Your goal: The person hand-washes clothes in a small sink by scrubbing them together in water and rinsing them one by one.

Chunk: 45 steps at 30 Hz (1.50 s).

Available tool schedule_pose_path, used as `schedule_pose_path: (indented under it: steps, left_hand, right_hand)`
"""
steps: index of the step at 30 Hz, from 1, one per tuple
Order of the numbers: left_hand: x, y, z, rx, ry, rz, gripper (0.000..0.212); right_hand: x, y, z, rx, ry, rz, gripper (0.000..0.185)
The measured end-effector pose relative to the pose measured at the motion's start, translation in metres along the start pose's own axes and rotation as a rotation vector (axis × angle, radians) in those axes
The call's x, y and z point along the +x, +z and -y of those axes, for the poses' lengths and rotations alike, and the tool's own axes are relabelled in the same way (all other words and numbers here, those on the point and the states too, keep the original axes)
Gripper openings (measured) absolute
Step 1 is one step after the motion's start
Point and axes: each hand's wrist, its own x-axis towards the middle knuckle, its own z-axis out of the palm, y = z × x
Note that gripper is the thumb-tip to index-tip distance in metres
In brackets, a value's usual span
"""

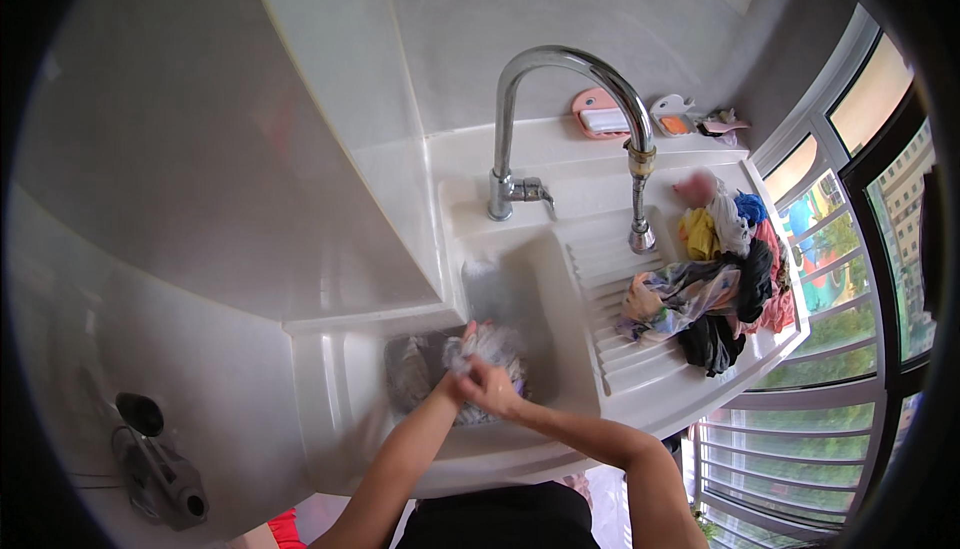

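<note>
Both my hands are over the water in the white laundry sink (570, 316), one crossing close to the other. My left hand (457, 381) grips a wet, whitish patterned cloth (491, 345), blurred by motion. My right hand (491, 390) presses against the same cloth with curled fingers and partly covers my left hand. Below them more of the light cloth bunches in the water. A separate greyish cloth (411, 376) lies half under water on the basin's left side. Cloudy water (502, 290) with some suds at the back fills the basin.
A chrome gooseneck faucet (506, 125) arches over the ribbed washboard (611, 309). Piled clothes (690, 294) in several colours cover its right side. Along the back ledge stand a pink soap dish (589, 102) and a white soap dish (664, 110). A wall-mounted hair dryer (161, 474) is at left.
</note>
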Motion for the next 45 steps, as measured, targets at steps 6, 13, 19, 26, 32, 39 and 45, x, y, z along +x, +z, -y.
schedule_pose_path:
  steps: [6,13,19,26,32,39,45]
  left_hand:
    - [0.007,-0.016,-0.001,0.272,0.068,0.116,0.039]
    - [-0.025,0.000,-0.015,0.801,0.492,0.074,0.042]
    - [0.006,-0.044,0.016,1.213,0.740,-0.308,0.059]
    - [0.009,-0.074,0.009,1.450,0.188,-0.506,0.034]
    - [0.026,-0.094,0.011,0.581,0.493,-0.874,0.030]
    - [0.009,-0.006,0.002,0.306,0.023,-0.377,0.035]
    - [0.061,-0.087,0.006,0.090,0.173,0.316,0.035]
  right_hand:
    - [0.015,-0.007,0.000,-0.399,-0.319,-0.225,0.025]
    - [0.044,-0.064,-0.105,-0.473,0.324,-0.268,0.023]
    - [0.056,-0.041,-0.109,-0.840,0.053,-0.066,0.026]
    - [0.050,-0.047,-0.131,-0.777,0.275,-0.044,0.025]
    - [0.056,-0.040,-0.162,-0.878,-0.326,0.174,0.032]
    - [0.054,-0.019,-0.107,0.108,0.243,-0.240,0.032]
    - [0.022,-0.014,0.005,-0.206,-0.482,-0.095,0.020]
